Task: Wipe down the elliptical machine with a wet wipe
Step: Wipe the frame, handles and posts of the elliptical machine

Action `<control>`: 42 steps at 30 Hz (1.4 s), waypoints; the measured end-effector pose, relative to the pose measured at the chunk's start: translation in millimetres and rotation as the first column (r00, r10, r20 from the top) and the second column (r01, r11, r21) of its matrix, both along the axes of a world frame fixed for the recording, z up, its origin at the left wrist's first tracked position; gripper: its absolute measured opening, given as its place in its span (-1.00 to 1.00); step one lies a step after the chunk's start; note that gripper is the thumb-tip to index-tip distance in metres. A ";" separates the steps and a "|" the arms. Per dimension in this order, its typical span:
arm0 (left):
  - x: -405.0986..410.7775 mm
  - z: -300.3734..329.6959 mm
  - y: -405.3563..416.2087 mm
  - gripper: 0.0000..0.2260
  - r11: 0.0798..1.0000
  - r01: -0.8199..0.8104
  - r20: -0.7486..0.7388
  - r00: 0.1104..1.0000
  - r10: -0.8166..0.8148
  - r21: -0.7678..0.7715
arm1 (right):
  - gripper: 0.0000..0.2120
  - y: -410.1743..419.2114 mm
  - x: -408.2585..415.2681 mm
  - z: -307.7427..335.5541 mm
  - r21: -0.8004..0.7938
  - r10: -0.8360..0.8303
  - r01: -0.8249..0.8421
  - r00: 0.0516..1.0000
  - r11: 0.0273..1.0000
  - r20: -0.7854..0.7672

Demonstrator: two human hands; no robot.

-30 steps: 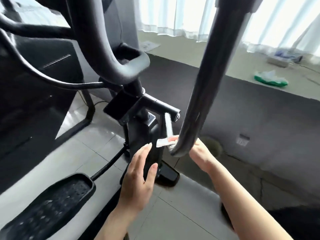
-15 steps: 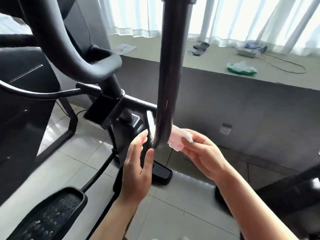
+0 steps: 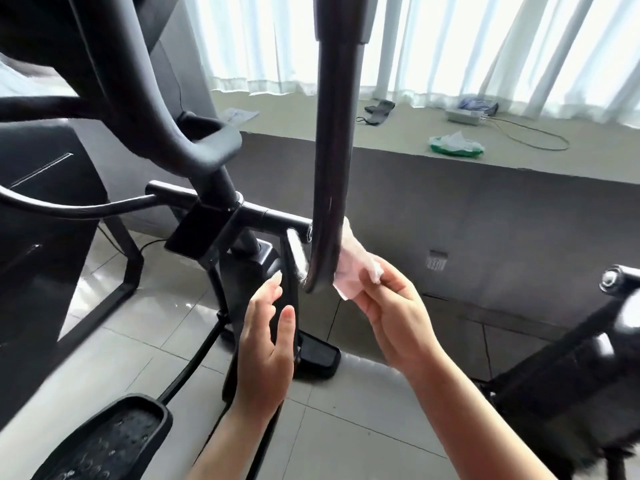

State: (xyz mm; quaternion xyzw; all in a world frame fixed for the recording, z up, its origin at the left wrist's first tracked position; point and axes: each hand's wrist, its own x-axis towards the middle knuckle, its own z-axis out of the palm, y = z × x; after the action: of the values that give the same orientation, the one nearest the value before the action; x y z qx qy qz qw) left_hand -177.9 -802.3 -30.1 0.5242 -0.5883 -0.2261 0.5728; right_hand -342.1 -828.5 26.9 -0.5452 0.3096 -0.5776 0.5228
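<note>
Mid-wipe on the elliptical's swing arm [image 3: 334, 161], the dark upright bar running down the centre of the frame to its curved lower end. Right hand [image 3: 391, 313], centre right, pinching a wet wipe [image 3: 353, 268] between thumb and fingers, the wipe pressed against the bar's right side just above the tip. Left hand [image 3: 268, 344], lower centre, fingers straight and relaxed, holding nothing, hovering just left of the bar without clear contact. Likely step: finishing the lower stretch of this bar. Next move probably calls for wrapping the wipe round the tip, or steadying the bar with the free hand while rubbing, then shifting to the crossbar [image 3: 277, 216] and pedal [image 3: 114, 441] at lower left. Spare wipes pack [image 3: 455, 145] on the ledge, upper right.
</note>
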 end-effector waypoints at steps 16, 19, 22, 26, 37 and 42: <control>54.3 12.6 17.5 -0.59 0.990 0.096 -0.048 0.994 -0.101 -0.103 | -0.75 -23.9 6.5 66.7 -0.828 -0.957 -0.537 0.122 0.161 -0.264; 59.9 -0.7 23.7 -0.61 0.989 0.119 -0.050 0.991 -0.124 -0.084 | -0.65 -8.8 24.7 14.7 -0.640 -0.914 -0.677 -0.127 0.363 -0.385; 63.5 -10.3 27.4 -0.60 0.985 0.153 -0.025 0.988 -0.155 -0.075 | -0.60 3.0 42.0 10.6 -0.551 -0.838 -0.652 -0.271 0.521 -0.473; 74.2 -19.0 23.9 -0.59 0.987 0.154 -0.040 0.987 -0.156 -0.043 | -0.61 6.8 41.2 56.7 -0.669 -0.897 -0.598 -0.279 0.441 -0.342; 123.3 -42.3 42.7 -0.64 0.996 -0.040 -0.096 0.994 0.048 0.082 | -0.39 -26.9 123.7 -33.5 -0.392 -0.492 -0.383 -0.840 0.836 -0.229; 128.2 -48.3 51.1 -0.62 0.992 -0.058 -0.044 0.997 0.064 0.109 | -0.54 -31.2 123.7 -61.7 -0.267 -0.445 -0.358 -0.763 0.895 -0.468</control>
State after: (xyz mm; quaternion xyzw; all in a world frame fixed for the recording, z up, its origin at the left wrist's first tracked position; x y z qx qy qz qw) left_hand -49.7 -751.2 -78.4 0.5666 -0.5453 -0.2522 0.5639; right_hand -218.4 -859.8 -34.8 -0.7740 0.4925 0.2461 -0.3128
